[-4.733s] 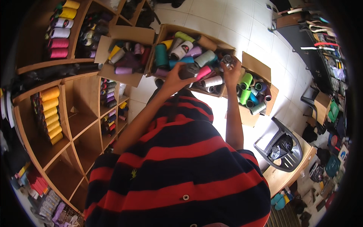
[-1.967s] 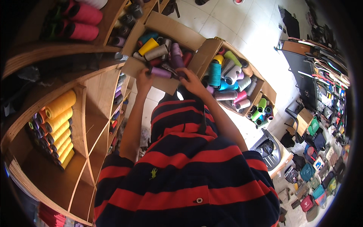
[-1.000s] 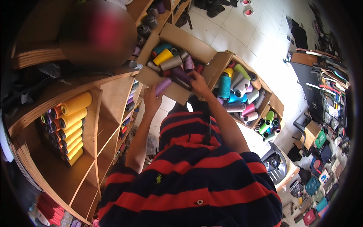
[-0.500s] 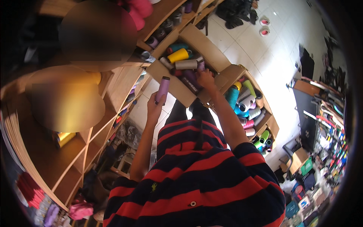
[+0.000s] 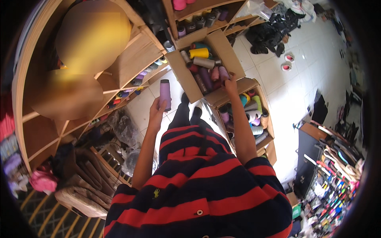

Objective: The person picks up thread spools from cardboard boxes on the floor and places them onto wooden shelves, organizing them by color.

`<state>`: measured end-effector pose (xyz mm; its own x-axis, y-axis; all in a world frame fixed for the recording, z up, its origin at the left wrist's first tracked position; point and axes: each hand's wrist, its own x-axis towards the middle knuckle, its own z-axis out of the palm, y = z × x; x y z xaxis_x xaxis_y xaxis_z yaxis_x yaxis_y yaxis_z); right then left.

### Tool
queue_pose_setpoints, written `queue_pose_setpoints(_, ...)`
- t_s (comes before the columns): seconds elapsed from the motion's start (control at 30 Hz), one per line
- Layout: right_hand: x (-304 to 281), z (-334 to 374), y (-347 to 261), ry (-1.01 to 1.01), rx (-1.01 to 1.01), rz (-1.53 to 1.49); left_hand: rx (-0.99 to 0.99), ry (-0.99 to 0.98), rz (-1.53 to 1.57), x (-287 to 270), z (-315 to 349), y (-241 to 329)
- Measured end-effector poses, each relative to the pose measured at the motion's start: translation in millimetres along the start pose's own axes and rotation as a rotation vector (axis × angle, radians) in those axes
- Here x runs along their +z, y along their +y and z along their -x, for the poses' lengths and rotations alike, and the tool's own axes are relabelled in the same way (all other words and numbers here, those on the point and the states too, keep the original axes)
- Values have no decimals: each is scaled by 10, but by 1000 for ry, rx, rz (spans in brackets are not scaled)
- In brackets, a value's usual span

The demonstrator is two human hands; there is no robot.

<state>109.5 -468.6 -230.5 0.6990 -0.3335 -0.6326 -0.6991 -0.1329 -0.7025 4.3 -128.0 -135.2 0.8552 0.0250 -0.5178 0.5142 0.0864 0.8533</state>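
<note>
Left hand (image 5: 156, 114) holds one lilac spool (image 5: 164, 94) outside the twelve-o'clock box (image 5: 186, 78); more spools (image 5: 204, 62) lie inside, right hand (image 5: 231, 83) touching one, grip unclear.

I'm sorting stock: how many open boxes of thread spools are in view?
2 show clearly: one box at the right hand, and a second box beside it, partly behind the right forearm. Cardboard at the second's lower end may be another, mostly hidden.
</note>
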Motion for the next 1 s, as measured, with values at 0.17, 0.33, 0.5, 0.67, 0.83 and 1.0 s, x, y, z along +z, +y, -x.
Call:
queue_pose_setpoints(0.17,-199,782,-137,-223,-75,-644,144,12,87,202,391,59)
queue_pose_setpoints(0.33,-256,1356,-212,-758,-328,-850,165,-77,420,302,784,273)
queue_pose_setpoints(0.5,-173,1885,-484,-976,-302,-775,237,-115,502,234,1051,449)
queue_pose_setpoints(0.67,271,2244,-832,-1078,-449,-594,405,-4,414,15,1382,664)
queue_pose_setpoints(0.83,911,2569,-1073,-1119,-586,-367,534,111,495,-483,1686,811)
queue_pose_setpoints(1.0,1649,3157,-1359,-1175,-663,-306,687,439,383,-1256,1769,840)
